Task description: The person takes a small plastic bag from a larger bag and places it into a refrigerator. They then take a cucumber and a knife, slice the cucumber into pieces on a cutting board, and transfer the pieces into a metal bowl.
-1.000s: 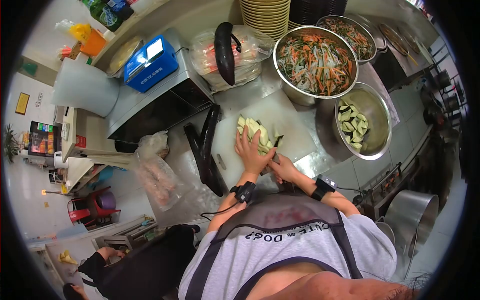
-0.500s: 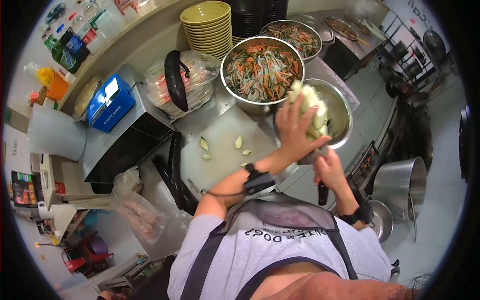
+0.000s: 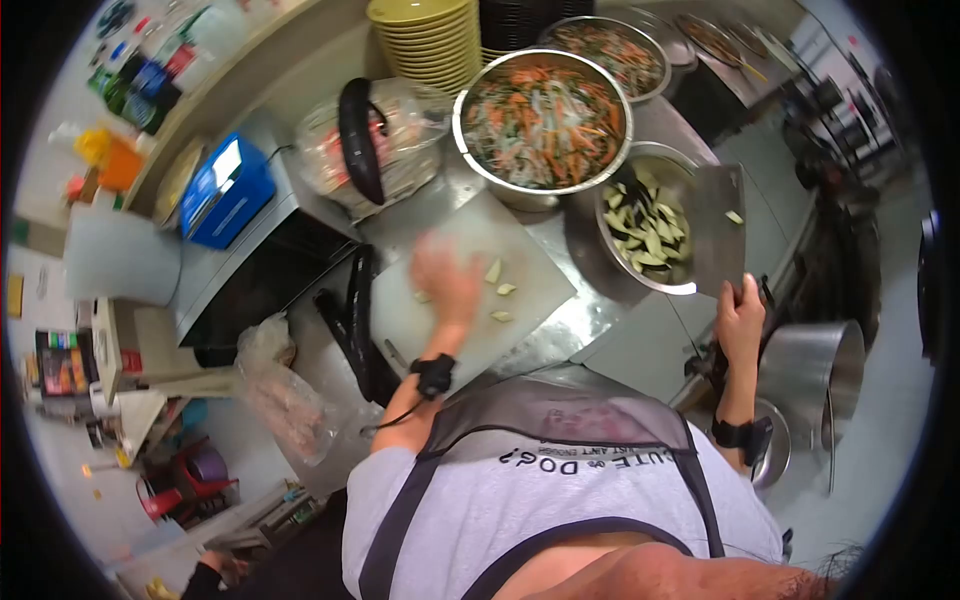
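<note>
My left hand [image 3: 446, 280], smeared by motion, is over the white cutting board [image 3: 535, 275]; its fingers cannot be made out. A few pale eggplant pieces [image 3: 494, 270] lie on the board beside it. My right hand [image 3: 740, 308] is closed round the handle of a cleaver [image 3: 718, 228]. The broad blade stands at the right rim of a metal bowl [image 3: 612, 252], with one small pale piece stuck to it. Cut eggplant pieces [image 3: 652, 235] with dark skin lie inside that bowl. Two whole dark eggplants [image 3: 360, 315] rest left of the board.
A large metal bowl of shredded vegetables [image 3: 545, 120] stands behind the board, another farther back. Stacked yellow bowls [image 3: 430, 45] are at the rear. One eggplant [image 3: 358, 140] lies on plastic-wrapped packets. A blue box [image 3: 228, 195] sits at left; a tall pot [image 3: 815, 375] stands at right.
My left hand has moved from the bowl back left over the board. The eggplant pieces it held now lie in the bowl. My right hand has shifted right with the cleaver, its blade now raised.
</note>
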The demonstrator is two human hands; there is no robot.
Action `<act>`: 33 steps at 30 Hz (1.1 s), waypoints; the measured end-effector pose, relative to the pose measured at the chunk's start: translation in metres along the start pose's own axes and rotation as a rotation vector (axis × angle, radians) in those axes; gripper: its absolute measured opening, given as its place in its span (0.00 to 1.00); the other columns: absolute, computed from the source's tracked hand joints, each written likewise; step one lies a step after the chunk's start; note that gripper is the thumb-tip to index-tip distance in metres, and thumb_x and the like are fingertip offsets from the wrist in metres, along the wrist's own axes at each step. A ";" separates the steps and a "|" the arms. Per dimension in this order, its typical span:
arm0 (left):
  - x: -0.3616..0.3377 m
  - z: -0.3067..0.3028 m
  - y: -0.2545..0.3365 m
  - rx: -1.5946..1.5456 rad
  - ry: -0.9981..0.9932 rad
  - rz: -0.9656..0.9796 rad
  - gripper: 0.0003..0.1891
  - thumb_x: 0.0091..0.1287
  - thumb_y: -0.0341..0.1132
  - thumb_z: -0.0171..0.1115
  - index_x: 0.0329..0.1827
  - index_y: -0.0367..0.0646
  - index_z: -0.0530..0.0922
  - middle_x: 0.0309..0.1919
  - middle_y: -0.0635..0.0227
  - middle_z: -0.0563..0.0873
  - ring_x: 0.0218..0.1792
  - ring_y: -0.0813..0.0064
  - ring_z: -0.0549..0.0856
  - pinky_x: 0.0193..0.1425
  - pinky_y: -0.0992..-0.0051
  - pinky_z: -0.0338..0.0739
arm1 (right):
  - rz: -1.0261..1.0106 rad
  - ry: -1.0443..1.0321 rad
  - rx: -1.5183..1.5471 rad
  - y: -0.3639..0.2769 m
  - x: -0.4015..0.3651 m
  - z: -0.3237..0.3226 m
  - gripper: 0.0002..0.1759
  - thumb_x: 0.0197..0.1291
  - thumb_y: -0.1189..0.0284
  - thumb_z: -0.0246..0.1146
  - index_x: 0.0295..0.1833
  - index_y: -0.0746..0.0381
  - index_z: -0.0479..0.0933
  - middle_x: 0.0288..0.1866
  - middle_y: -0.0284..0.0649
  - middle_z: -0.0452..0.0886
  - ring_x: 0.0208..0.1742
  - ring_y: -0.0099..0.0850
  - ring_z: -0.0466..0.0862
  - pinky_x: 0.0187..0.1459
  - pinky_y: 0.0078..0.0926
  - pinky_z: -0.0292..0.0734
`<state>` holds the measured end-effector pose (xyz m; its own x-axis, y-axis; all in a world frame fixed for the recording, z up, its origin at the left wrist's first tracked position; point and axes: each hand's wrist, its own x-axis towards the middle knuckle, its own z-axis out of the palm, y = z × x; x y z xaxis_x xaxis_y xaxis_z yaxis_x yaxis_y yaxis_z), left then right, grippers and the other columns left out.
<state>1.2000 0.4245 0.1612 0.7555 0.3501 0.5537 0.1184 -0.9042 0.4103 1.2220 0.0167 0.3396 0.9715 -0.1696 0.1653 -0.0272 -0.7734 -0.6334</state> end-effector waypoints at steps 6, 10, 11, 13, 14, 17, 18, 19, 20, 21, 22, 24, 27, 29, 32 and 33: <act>-0.034 0.016 -0.043 0.059 -0.407 -0.117 0.41 0.62 0.56 0.65 0.73 0.43 0.65 0.74 0.47 0.61 0.76 0.45 0.56 0.74 0.42 0.49 | -0.006 -0.143 0.352 -0.029 -0.002 0.012 0.10 0.66 0.74 0.61 0.46 0.69 0.70 0.22 0.36 0.79 0.13 0.19 0.73 0.15 0.22 0.65; -0.024 0.011 0.048 -0.130 -0.472 0.165 0.42 0.51 0.59 0.72 0.67 0.45 0.72 0.70 0.54 0.67 0.73 0.48 0.60 0.72 0.42 0.55 | -0.092 -0.274 0.318 -0.048 -0.003 0.030 0.10 0.64 0.75 0.63 0.43 0.67 0.68 0.27 0.39 0.84 0.14 0.20 0.74 0.16 0.23 0.67; -0.029 0.016 0.055 -0.130 -0.468 0.151 0.42 0.51 0.59 0.72 0.67 0.45 0.72 0.70 0.54 0.67 0.73 0.48 0.60 0.72 0.42 0.55 | -0.105 -0.322 0.318 -0.054 -0.005 0.033 0.11 0.64 0.75 0.63 0.41 0.67 0.67 0.26 0.39 0.84 0.14 0.21 0.74 0.16 0.23 0.67; -0.035 0.019 0.059 -0.223 -0.505 0.310 0.40 0.46 0.59 0.75 0.60 0.45 0.77 0.66 0.55 0.71 0.71 0.49 0.63 0.71 0.44 0.58 | -0.106 -0.423 0.304 -0.059 -0.012 0.043 0.12 0.63 0.76 0.63 0.38 0.65 0.65 0.23 0.41 0.81 0.15 0.24 0.75 0.19 0.25 0.67; -0.040 0.016 0.055 -0.226 -0.469 0.359 0.33 0.52 0.56 0.72 0.56 0.43 0.78 0.62 0.56 0.74 0.68 0.50 0.67 0.69 0.48 0.62 | -0.173 -0.450 0.255 -0.050 -0.016 0.053 0.12 0.63 0.76 0.63 0.38 0.66 0.65 0.23 0.43 0.81 0.17 0.25 0.77 0.21 0.26 0.69; -0.073 0.024 0.023 -0.216 -0.368 0.342 0.23 0.54 0.44 0.73 0.50 0.44 0.80 0.56 0.57 0.77 0.62 0.52 0.72 0.64 0.52 0.66 | -0.172 -0.587 0.240 -0.056 -0.031 0.071 0.13 0.62 0.76 0.64 0.37 0.67 0.64 0.23 0.49 0.80 0.25 0.31 0.83 0.29 0.28 0.74; -0.078 0.021 0.015 -0.213 -0.377 0.348 0.23 0.54 0.44 0.73 0.50 0.44 0.80 0.56 0.57 0.77 0.62 0.52 0.72 0.64 0.52 0.66 | -0.187 -0.637 0.247 -0.051 -0.035 0.082 0.13 0.63 0.75 0.63 0.37 0.66 0.63 0.22 0.48 0.79 0.23 0.30 0.82 0.27 0.29 0.74; -0.081 0.017 0.008 -0.175 -0.326 0.233 0.18 0.56 0.39 0.71 0.48 0.43 0.79 0.53 0.58 0.77 0.59 0.53 0.74 0.62 0.54 0.68 | -0.197 -0.680 0.254 -0.047 -0.039 0.093 0.13 0.64 0.74 0.63 0.37 0.66 0.63 0.21 0.46 0.78 0.20 0.30 0.80 0.25 0.29 0.73; -0.083 0.016 0.004 -0.138 -0.275 0.119 0.14 0.58 0.34 0.69 0.45 0.43 0.79 0.51 0.58 0.78 0.56 0.54 0.76 0.60 0.55 0.69 | -0.027 -0.814 0.267 -0.049 -0.039 0.100 0.13 0.65 0.72 0.62 0.37 0.65 0.63 0.18 0.42 0.76 0.15 0.27 0.77 0.19 0.29 0.69; -0.083 0.015 0.004 -0.140 -0.286 0.126 0.14 0.58 0.34 0.69 0.45 0.43 0.79 0.51 0.58 0.78 0.56 0.54 0.76 0.60 0.55 0.69 | -0.016 -0.837 0.310 -0.036 -0.043 0.120 0.15 0.66 0.70 0.61 0.35 0.64 0.62 0.18 0.39 0.75 0.12 0.25 0.74 0.14 0.29 0.66; -0.081 0.013 0.003 -0.198 -0.223 0.062 0.12 0.59 0.32 0.68 0.45 0.42 0.79 0.49 0.58 0.78 0.54 0.54 0.76 0.58 0.56 0.70 | 0.031 -0.875 0.329 -0.023 -0.044 0.140 0.14 0.67 0.69 0.61 0.37 0.65 0.64 0.18 0.39 0.75 0.12 0.25 0.73 0.15 0.29 0.67; -0.078 0.010 0.002 -0.245 -0.160 0.004 0.11 0.60 0.29 0.67 0.44 0.41 0.78 0.47 0.57 0.77 0.53 0.54 0.76 0.57 0.57 0.71 | 0.075 -0.916 0.362 -0.001 -0.049 0.178 0.14 0.67 0.67 0.61 0.38 0.66 0.65 0.19 0.39 0.76 0.12 0.25 0.73 0.15 0.29 0.67; -0.073 0.011 0.009 -0.354 -0.093 -0.126 0.10 0.61 0.25 0.66 0.44 0.39 0.78 0.46 0.57 0.77 0.52 0.55 0.76 0.57 0.60 0.72 | 0.177 -0.987 0.474 0.014 -0.054 0.211 0.15 0.68 0.65 0.59 0.44 0.67 0.69 0.20 0.39 0.76 0.12 0.24 0.72 0.15 0.28 0.67; -0.067 0.013 0.016 -0.461 0.068 -0.342 0.10 0.61 0.25 0.66 0.44 0.38 0.77 0.48 0.57 0.77 0.53 0.57 0.76 0.57 0.62 0.72 | 0.241 -1.082 0.538 0.011 -0.061 0.221 0.16 0.69 0.64 0.58 0.49 0.67 0.70 0.22 0.38 0.76 0.12 0.24 0.72 0.14 0.27 0.67; -0.046 0.008 0.045 -0.544 0.036 -0.235 0.11 0.61 0.25 0.67 0.46 0.39 0.78 0.51 0.56 0.75 0.54 0.57 0.75 0.57 0.63 0.72 | 0.206 -1.144 0.559 -0.004 -0.073 0.224 0.13 0.69 0.65 0.57 0.46 0.65 0.69 0.20 0.35 0.74 0.13 0.23 0.73 0.15 0.25 0.67; -0.044 0.008 0.057 -0.563 0.018 -0.226 0.11 0.61 0.25 0.67 0.46 0.39 0.78 0.51 0.56 0.75 0.54 0.57 0.75 0.57 0.63 0.72 | 0.184 -1.152 0.592 -0.002 -0.080 0.230 0.11 0.69 0.67 0.57 0.45 0.65 0.68 0.19 0.33 0.72 0.13 0.22 0.71 0.14 0.24 0.67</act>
<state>1.1789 0.3560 0.1545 0.7396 0.5270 0.4186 -0.0880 -0.5408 0.8365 1.1990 0.1728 0.1538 0.6149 0.6014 -0.5101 -0.3603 -0.3612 -0.8601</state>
